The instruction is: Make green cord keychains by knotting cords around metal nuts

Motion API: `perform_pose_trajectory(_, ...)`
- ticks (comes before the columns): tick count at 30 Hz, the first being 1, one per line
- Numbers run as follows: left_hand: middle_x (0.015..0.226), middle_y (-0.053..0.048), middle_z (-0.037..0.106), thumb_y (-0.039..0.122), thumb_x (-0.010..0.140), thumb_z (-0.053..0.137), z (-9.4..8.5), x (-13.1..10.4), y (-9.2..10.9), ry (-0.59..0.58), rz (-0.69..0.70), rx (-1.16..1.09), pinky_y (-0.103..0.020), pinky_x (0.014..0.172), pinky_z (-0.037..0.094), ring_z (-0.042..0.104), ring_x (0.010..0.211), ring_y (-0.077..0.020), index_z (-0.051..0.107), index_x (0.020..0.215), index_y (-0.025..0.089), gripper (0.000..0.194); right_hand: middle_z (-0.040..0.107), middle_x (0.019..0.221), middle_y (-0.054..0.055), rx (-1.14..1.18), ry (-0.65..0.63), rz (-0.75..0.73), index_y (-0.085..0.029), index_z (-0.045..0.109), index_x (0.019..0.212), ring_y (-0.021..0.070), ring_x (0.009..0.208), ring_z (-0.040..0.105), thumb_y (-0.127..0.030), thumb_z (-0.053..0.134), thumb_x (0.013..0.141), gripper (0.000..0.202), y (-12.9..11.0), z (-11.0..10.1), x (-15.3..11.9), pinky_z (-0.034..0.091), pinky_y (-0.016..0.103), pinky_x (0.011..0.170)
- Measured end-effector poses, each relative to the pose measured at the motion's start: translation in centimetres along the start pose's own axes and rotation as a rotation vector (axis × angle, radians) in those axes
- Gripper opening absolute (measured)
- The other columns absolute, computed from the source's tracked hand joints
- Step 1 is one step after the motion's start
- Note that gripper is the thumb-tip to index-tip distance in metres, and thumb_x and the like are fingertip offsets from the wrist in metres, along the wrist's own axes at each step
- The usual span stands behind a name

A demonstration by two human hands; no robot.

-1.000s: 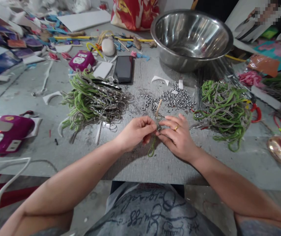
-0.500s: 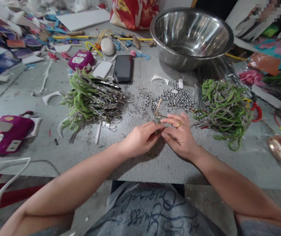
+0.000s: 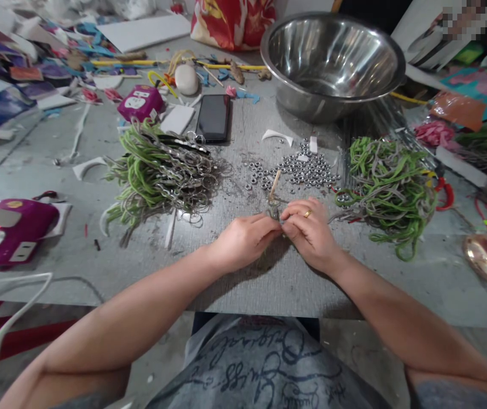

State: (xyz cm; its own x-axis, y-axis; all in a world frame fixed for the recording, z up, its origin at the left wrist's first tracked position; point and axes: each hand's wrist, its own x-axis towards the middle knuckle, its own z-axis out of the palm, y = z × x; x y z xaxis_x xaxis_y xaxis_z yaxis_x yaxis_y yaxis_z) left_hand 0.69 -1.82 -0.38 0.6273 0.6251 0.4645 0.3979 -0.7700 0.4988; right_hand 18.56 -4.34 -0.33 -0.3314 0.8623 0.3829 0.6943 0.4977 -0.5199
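Upside-down script runs across the shirt, on the person's side of the beads; "Originals" and "Swiss" can roughly be made out, while other words are lost in the folds. Two purple boxes, one far left of the beads and nearer the person, the other left and beyond, bear pale printed labels too small to read. The red bag, well beyond the beads, shows a bold pattern, with no word I can read.

The beads lie loose on the worktop. Just beyond them stands the steel bowl; beyond and to their left lies the phone. A bundle of green and grey cords with metal rings lies left of them, and a tangle of such cords right of them. A stick comes between the beads and the hands.

On the person's side of the beads, the left hand and right hand meet, fingers bent and pinched together on a small piece. It lies at the fingertips, mostly hidden by them.
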Motion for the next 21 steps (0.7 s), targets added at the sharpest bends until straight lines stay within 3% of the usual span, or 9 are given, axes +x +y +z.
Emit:
perform_pose_trajectory(7, 0.061, 0.003, 0.058, 0.018, 0.088, 0.044, 0.09, -0.05, -0.26, -0.012, -0.042, -0.046, -0.017, 0.052, 0.040, 0.053, 0.054, -0.0062, 0.057, 0.076, 0.016, 0.018, 0.060, 0.094, 0.005, 0.021, 0.029, -0.069, -0.022, 0.054, 0.075, 0.0192, 0.098, 0.051, -0.029, 0.040, 0.091, 0.022, -0.19, -0.20, -0.05, 0.034, 0.041, 0.093)
perform_pose_trajectory(21, 0.086, -0.005, 0.060, 0.016, 0.087, 0.046, 0.11, -0.41, -0.72, -0.077, -0.059, -0.097, -0.022, 0.069, 0.050, 0.059, 0.079, -0.0110, 0.061, 0.083, 0.015, 0.015, 0.063, 0.099, 0.003, -0.067, -0.045, -0.051, -0.024, 0.061, 0.078, 0.0213, 0.104, 0.051, -0.030, 0.049, 0.088, 0.016, 0.36, -0.39, -0.37, 0.028, 0.045, 0.099)
